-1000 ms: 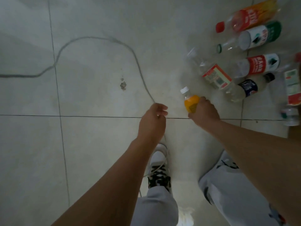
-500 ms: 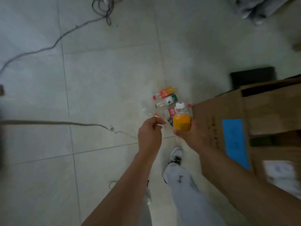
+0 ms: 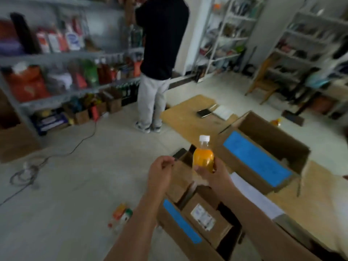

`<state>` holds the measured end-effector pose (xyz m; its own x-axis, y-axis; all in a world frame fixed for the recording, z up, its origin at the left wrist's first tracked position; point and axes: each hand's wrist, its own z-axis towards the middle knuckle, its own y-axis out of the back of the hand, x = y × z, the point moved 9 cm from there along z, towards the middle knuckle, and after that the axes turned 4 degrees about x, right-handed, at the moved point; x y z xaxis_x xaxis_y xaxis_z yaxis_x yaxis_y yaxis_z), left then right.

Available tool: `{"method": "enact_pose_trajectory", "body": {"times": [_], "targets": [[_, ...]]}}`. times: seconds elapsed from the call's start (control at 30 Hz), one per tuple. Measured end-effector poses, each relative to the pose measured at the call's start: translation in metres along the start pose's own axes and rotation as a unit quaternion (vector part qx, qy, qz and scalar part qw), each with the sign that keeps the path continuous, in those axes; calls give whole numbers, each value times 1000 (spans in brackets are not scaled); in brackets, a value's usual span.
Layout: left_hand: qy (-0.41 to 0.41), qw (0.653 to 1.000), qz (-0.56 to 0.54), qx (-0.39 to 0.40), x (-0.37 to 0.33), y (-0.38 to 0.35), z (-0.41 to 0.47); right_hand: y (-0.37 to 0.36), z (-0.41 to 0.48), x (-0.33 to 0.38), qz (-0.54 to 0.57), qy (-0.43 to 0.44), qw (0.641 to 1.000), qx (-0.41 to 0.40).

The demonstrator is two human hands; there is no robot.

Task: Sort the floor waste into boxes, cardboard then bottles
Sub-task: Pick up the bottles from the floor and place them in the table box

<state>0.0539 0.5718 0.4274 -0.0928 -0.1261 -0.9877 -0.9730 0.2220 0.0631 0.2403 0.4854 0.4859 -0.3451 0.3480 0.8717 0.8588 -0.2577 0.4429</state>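
Right hand (image 3: 209,173) wrapped round orange bottle (image 3: 203,157), upright above near box (image 3: 180,223) (likely carrying to far box (image 3: 267,151)); left hand (image 3: 160,171) loosely curled, empty.

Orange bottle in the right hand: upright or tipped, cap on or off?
Upright, cap on. The orange bottle stands nearly vertical in the right hand, white cap at the top, held above the cardboard boxes.

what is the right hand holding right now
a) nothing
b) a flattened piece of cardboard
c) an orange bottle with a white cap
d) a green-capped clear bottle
c: the right hand grips the orange bottle around its lower body, upright with its white cap on top, above the nearer cardboard box.
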Motion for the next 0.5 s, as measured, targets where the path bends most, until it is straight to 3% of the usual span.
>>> {"method": "enact_pose_trajectory", "body": {"times": [0.23, 0.5], "targets": [[-4, 990, 74, 117, -33, -109, -4, 115, -42, -96, 44, -134, 987, -78], [-4, 963, 180, 200, -54, -250, -4, 271, -23, -141, 162, -96, 972, -144]]}}
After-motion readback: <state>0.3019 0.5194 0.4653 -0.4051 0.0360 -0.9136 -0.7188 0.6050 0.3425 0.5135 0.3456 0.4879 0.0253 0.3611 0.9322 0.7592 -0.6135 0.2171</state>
